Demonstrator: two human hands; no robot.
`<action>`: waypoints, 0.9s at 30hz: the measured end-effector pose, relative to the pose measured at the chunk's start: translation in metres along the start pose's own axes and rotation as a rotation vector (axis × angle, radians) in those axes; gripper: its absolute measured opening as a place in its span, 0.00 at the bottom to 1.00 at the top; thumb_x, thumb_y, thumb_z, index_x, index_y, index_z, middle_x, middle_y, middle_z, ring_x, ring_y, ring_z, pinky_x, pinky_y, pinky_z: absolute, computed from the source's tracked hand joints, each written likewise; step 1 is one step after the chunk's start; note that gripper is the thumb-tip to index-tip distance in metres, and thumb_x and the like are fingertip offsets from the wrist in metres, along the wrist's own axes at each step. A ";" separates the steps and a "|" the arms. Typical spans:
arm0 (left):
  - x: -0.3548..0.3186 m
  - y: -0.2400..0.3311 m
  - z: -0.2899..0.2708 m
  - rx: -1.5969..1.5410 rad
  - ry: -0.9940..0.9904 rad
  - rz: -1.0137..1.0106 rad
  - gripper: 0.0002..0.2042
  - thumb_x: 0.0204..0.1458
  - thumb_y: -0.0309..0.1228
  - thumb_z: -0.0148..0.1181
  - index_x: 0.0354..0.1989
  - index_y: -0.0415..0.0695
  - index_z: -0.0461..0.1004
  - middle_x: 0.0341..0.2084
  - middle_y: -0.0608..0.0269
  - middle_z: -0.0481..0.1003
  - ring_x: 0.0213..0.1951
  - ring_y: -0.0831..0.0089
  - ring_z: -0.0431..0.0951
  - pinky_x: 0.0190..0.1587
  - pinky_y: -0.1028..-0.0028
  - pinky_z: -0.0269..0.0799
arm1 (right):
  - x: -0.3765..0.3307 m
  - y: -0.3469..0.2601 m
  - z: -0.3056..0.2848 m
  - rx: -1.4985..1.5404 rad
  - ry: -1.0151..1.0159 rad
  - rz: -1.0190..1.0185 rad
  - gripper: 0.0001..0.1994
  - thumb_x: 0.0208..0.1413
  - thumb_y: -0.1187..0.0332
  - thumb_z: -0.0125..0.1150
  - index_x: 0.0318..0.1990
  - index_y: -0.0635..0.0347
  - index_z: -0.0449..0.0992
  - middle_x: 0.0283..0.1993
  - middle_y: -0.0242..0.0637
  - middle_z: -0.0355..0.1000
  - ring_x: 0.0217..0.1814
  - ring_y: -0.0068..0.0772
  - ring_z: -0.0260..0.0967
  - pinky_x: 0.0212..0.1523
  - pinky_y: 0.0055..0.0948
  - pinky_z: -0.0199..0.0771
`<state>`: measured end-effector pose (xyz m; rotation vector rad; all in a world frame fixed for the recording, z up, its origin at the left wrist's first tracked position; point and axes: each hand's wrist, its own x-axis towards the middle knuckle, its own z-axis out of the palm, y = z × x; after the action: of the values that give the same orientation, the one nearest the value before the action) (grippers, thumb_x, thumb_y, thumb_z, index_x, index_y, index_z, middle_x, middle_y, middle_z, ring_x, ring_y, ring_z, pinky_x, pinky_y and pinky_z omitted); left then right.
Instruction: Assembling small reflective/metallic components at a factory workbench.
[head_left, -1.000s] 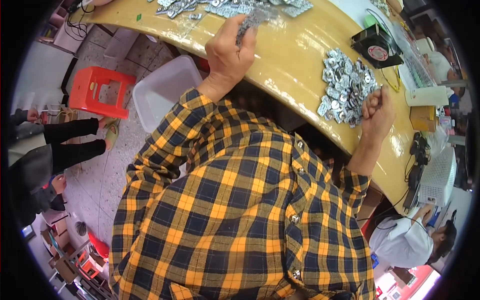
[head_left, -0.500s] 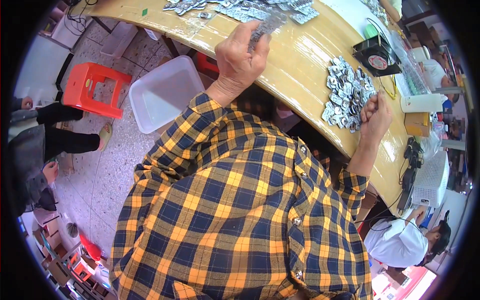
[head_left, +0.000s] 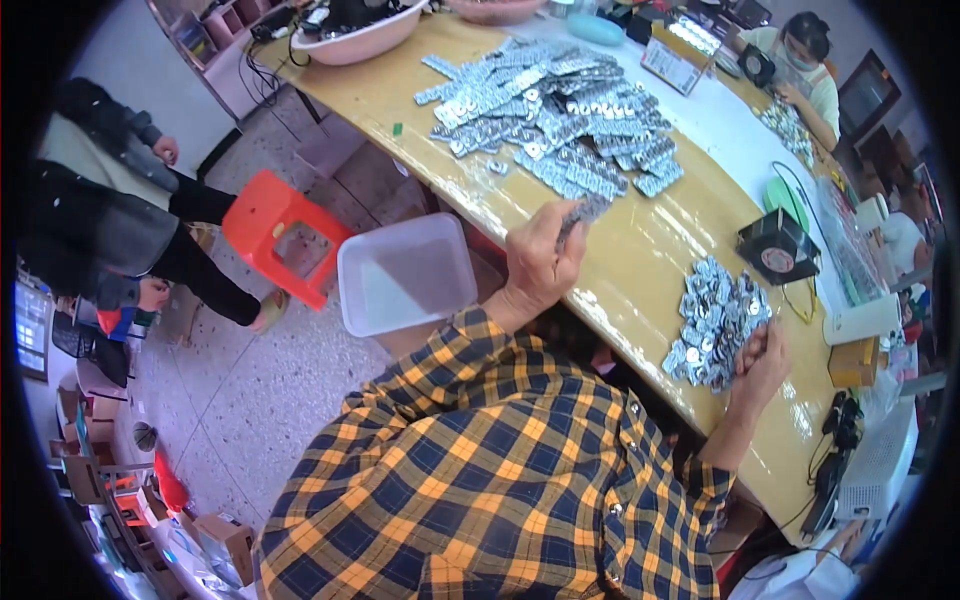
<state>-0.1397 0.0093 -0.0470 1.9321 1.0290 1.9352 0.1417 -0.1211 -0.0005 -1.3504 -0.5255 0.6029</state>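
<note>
The left hand pinched a silver strip, its thumb and fingers nearly closed. The right hand had its fingers curled beside a heap of small silver pieces; I could not tell if they held one. Past the strip, a big pile of silver strips lay on the yellow table. A black fan stood near the heap.

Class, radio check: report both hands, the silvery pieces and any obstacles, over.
Left hand pinching silvery strip; right hand at small silvery pile's edge, grip unclear; black fan beyond pile, clear of both hands.
</note>
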 end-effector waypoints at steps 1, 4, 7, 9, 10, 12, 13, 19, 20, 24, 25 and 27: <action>-0.001 0.001 0.000 0.010 -0.006 -0.014 0.08 0.50 0.23 0.58 0.39 0.38 0.73 0.25 0.50 0.74 0.26 0.52 0.77 0.27 0.63 0.71 | -0.001 0.000 -0.005 0.018 -0.008 -0.006 0.14 0.62 0.61 0.54 0.26 0.57 0.68 0.16 0.24 0.56 0.11 0.13 0.48 0.10 0.17 0.47; 0.002 0.002 -0.002 0.020 -0.054 -0.042 0.08 0.50 0.22 0.58 0.39 0.39 0.73 0.24 0.51 0.73 0.24 0.53 0.76 0.25 0.64 0.70 | 0.004 0.006 -0.004 0.050 0.031 0.008 0.15 0.62 0.61 0.55 0.25 0.57 0.68 0.16 0.24 0.56 0.11 0.13 0.49 0.09 0.17 0.47; 0.004 0.002 -0.002 0.022 -0.043 -0.031 0.08 0.49 0.23 0.59 0.39 0.39 0.73 0.24 0.52 0.73 0.24 0.54 0.76 0.25 0.65 0.70 | 0.005 0.006 -0.004 0.046 0.000 -0.018 0.15 0.63 0.60 0.55 0.25 0.56 0.68 0.16 0.23 0.57 0.10 0.12 0.49 0.09 0.17 0.47; 0.004 0.001 -0.002 0.025 -0.040 -0.030 0.08 0.49 0.23 0.59 0.39 0.39 0.73 0.25 0.53 0.74 0.25 0.54 0.77 0.25 0.65 0.70 | 0.006 0.007 -0.004 0.009 -0.029 -0.055 0.16 0.63 0.60 0.54 0.24 0.56 0.68 0.15 0.23 0.57 0.10 0.12 0.48 0.08 0.16 0.45; 0.004 0.000 0.000 0.013 -0.038 -0.043 0.09 0.49 0.23 0.59 0.39 0.39 0.73 0.25 0.53 0.74 0.25 0.54 0.77 0.25 0.65 0.71 | 0.004 0.007 -0.002 0.013 -0.035 -0.055 0.16 0.63 0.60 0.54 0.24 0.56 0.68 0.15 0.23 0.57 0.10 0.12 0.48 0.08 0.16 0.45; 0.007 0.001 0.002 -0.004 -0.020 -0.040 0.09 0.49 0.23 0.59 0.40 0.39 0.73 0.25 0.53 0.74 0.26 0.54 0.78 0.26 0.65 0.72 | 0.004 0.005 0.003 -0.018 -0.035 -0.070 0.16 0.63 0.59 0.54 0.24 0.56 0.68 0.15 0.23 0.57 0.10 0.11 0.47 0.08 0.16 0.43; 0.006 0.002 0.001 0.002 -0.010 -0.034 0.09 0.49 0.23 0.59 0.40 0.39 0.73 0.25 0.53 0.74 0.26 0.54 0.78 0.26 0.65 0.72 | 0.004 0.006 0.002 -0.012 -0.047 -0.076 0.16 0.63 0.59 0.54 0.24 0.56 0.68 0.15 0.23 0.57 0.10 0.11 0.47 0.08 0.16 0.43; 0.000 0.005 -0.003 0.026 -0.066 -0.109 0.10 0.48 0.24 0.59 0.41 0.40 0.73 0.27 0.51 0.75 0.27 0.52 0.78 0.27 0.64 0.73 | 0.002 0.010 0.000 -0.017 -0.089 -0.089 0.16 0.63 0.59 0.54 0.23 0.55 0.68 0.14 0.22 0.56 0.09 0.10 0.47 0.08 0.14 0.43; -0.001 0.004 -0.002 0.019 -0.064 -0.102 0.10 0.48 0.24 0.59 0.41 0.40 0.73 0.27 0.51 0.75 0.27 0.52 0.78 0.27 0.64 0.73 | 0.002 0.011 -0.004 0.001 -0.086 -0.088 0.16 0.63 0.59 0.55 0.23 0.55 0.68 0.14 0.22 0.56 0.09 0.10 0.47 0.08 0.14 0.43; -0.002 0.005 0.008 0.024 -0.064 -0.052 0.11 0.49 0.24 0.59 0.42 0.40 0.73 0.26 0.52 0.75 0.25 0.56 0.78 0.27 0.66 0.73 | -0.005 0.006 -0.011 -0.028 0.010 -0.090 0.15 0.63 0.59 0.53 0.25 0.55 0.67 0.14 0.22 0.55 0.09 0.10 0.46 0.07 0.15 0.43; -0.003 0.006 0.009 0.044 -0.045 -0.017 0.13 0.49 0.24 0.58 0.44 0.41 0.73 0.26 0.52 0.75 0.26 0.52 0.77 0.29 0.63 0.73 | -0.011 0.002 -0.008 -0.076 0.021 -0.059 0.14 0.62 0.62 0.53 0.25 0.55 0.67 0.16 0.24 0.57 0.12 0.14 0.50 0.10 0.18 0.47; -0.002 0.006 0.007 0.141 -0.102 0.027 0.12 0.50 0.25 0.57 0.44 0.42 0.74 0.28 0.53 0.76 0.28 0.53 0.77 0.31 0.62 0.73 | 0.001 0.018 -0.030 -0.448 -0.009 -0.301 0.06 0.53 0.71 0.55 0.26 0.58 0.66 0.22 0.32 0.61 0.23 0.29 0.62 0.21 0.31 0.61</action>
<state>-0.1312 0.0058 -0.0457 2.1058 1.1435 1.8005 0.1607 -0.1409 -0.0226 -1.6458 -0.8894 0.2484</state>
